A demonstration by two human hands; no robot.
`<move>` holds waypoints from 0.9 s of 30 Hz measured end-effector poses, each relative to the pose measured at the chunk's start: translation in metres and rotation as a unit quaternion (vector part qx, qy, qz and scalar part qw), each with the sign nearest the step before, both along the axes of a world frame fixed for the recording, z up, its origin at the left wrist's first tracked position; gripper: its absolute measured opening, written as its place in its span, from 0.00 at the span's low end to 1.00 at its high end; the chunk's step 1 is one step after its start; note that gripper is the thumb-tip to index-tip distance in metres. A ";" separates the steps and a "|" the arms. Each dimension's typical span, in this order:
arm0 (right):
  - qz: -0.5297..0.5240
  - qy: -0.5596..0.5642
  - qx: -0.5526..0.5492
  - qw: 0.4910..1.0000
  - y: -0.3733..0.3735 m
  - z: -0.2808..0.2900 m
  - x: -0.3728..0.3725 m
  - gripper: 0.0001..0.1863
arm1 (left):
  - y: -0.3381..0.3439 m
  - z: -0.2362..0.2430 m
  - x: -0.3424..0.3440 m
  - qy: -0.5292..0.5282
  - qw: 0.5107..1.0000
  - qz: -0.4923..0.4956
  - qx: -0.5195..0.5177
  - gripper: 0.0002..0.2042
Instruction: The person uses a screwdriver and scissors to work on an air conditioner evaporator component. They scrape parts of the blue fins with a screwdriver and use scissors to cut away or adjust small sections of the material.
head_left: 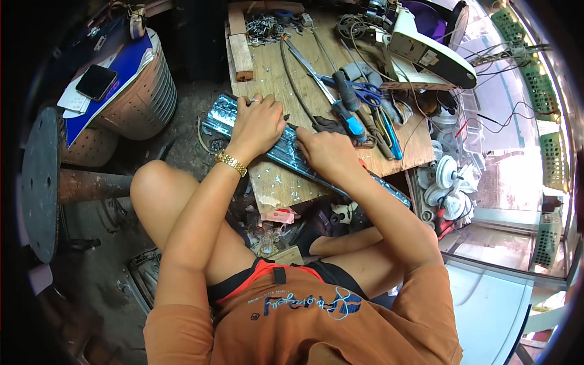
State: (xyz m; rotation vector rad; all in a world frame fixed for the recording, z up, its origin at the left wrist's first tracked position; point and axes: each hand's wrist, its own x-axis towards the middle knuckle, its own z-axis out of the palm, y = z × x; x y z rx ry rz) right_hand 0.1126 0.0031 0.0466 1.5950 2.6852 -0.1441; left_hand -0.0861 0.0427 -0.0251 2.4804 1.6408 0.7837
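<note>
A long, shiny blue-silver piece with ridged sides (286,156) lies slantwise over the near left edge of the wooden tabletop (274,188). My left hand (260,125) is closed over its upper part, fingers bent across it. Lower down the same piece, my right hand (325,152) rests with its fingers curled. A small dark tip (291,125) shows between the two hands, by the right fingers; what it belongs to is mostly hidden. Small silvery flecks lie on the wood around the piece.
Right of my hands lie a blue-handled screwdriver (353,125), blue scissors (367,94) and other tools. Small metal parts (264,27) are heaped at the far left of the tabletop. A fan base (432,52) stands far right, white plastic parts (449,182) below. A phone (96,82) lies left.
</note>
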 end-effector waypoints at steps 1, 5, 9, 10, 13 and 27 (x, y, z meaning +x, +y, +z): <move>0.017 -0.002 -0.002 1.000 0.000 -0.003 -0.001 0.11 | 0.001 0.000 0.002 -0.001 1.000 0.001 0.000 0.10; 0.033 -0.032 0.002 0.999 -0.005 -0.011 0.000 0.08 | 0.000 0.000 0.000 0.006 1.000 0.000 -0.012 0.10; 0.020 -0.046 -0.012 0.999 -0.012 -0.005 0.024 0.09 | 0.000 0.001 -0.003 0.003 1.000 -0.002 -0.012 0.10; 0.031 -0.051 -0.009 0.998 -0.010 -0.003 0.025 0.09 | 0.000 0.001 -0.002 0.002 1.000 -0.003 -0.010 0.10; 0.033 -0.027 -0.007 0.999 0.002 0.006 0.022 0.09 | -0.001 0.002 0.001 0.012 1.000 0.002 -0.010 0.10; -0.099 0.032 0.031 0.994 0.051 0.042 0.054 0.18 | -0.008 0.018 0.001 -0.020 1.000 -0.024 0.003 0.12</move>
